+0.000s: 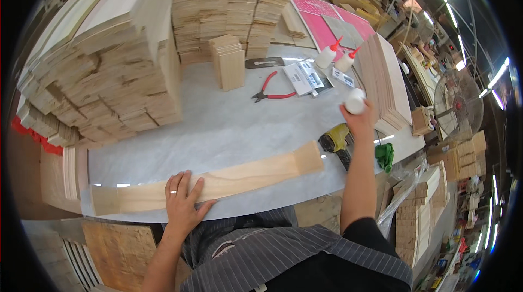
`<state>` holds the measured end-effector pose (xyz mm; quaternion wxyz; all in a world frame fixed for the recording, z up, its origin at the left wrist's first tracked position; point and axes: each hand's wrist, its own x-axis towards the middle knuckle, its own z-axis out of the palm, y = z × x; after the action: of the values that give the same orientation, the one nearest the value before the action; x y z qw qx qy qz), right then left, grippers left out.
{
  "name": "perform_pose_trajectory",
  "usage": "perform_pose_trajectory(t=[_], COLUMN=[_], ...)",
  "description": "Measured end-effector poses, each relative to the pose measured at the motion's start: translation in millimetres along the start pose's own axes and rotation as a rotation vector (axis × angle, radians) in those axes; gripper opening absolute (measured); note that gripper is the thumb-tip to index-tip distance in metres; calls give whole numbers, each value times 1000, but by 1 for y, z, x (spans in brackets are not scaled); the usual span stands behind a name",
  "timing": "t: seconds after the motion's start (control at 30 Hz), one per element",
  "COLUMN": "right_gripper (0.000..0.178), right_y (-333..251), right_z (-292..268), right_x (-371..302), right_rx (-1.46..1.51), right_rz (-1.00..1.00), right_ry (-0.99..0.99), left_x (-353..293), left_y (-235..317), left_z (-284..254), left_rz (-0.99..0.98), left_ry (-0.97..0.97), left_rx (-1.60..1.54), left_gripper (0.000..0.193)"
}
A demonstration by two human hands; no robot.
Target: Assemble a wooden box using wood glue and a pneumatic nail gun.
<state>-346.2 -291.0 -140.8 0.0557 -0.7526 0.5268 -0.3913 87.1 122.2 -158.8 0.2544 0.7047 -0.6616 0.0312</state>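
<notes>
A long pale wooden board [245, 179] lies across the near side of the grey table, with a short wooden piece [308, 157] at its right end and another [105, 199] at its left. My left hand [185, 196] rests on the board's near edge, fingers spread, a ring on one of them. At the right, my right hand [359, 119] is closed around a white bottle [355, 101], held above the table; whether it has a nozzle is hidden. Just left of my right forearm lies a yellow and black power tool [336, 140], partly covered by the arm.
Two white bottles with red nozzles [327, 56] stand farther back. Red-handled cutting pliers [272, 95], small packets [302, 78] and a short stack of boards [227, 63] are mid-table. Tall wood stacks [109, 74] line the left and back; more boards [381, 79] stand right, near a green bundle [384, 157].
</notes>
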Motion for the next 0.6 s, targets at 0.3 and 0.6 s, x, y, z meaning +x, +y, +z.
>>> perform_pose_trajectory(t=[0.3, 0.6], right_gripper=[87, 59], right_y=[-258, -447], right_z=[-113, 29], right_x=[-40, -105], right_rx=[836, 947], right_rz=[184, -202], right_ry=[-431, -902], left_x=[11, -4], left_y=[13, 11], left_z=[19, 32], left_rz=[-11, -128], left_ry=[-5, 63], left_rx=[-121, -158], left_gripper=[69, 76])
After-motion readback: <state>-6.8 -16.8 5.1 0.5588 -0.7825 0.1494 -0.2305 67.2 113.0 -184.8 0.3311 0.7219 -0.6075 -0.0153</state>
